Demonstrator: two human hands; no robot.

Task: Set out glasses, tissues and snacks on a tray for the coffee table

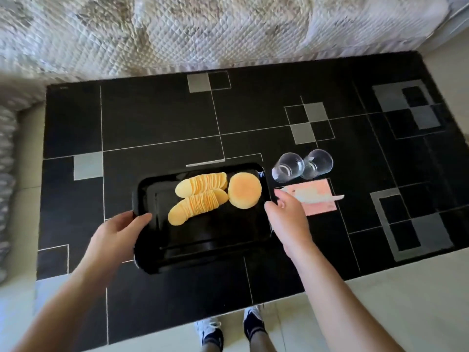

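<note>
A black tray (pixel 152 199) lies on the dark glass coffee table (pixel 157 118). On its far half are two rows of stacked yellow crisps (pixel 200 196) and a round golden cake (pixel 245 190). My left hand (pixel 114 235) grips the tray's left rim, thumb on top. My right hand (pixel 286 217) is at the right rim, with the thumb on the edge and the fingers outside it. Two clear glasses (pixel 302 165) lie on their sides just right of the tray's far corner. A pink tissue pack (pixel 317 196) lies flat beside my right hand, partly hidden by its fingers.
A quilted sofa cover (pixel 203 29) runs along the table's far side. The table has grey squares and white lines in its surface. My two feet in dark shoes (pixel 228 329) stand on pale floor tiles at the near edge.
</note>
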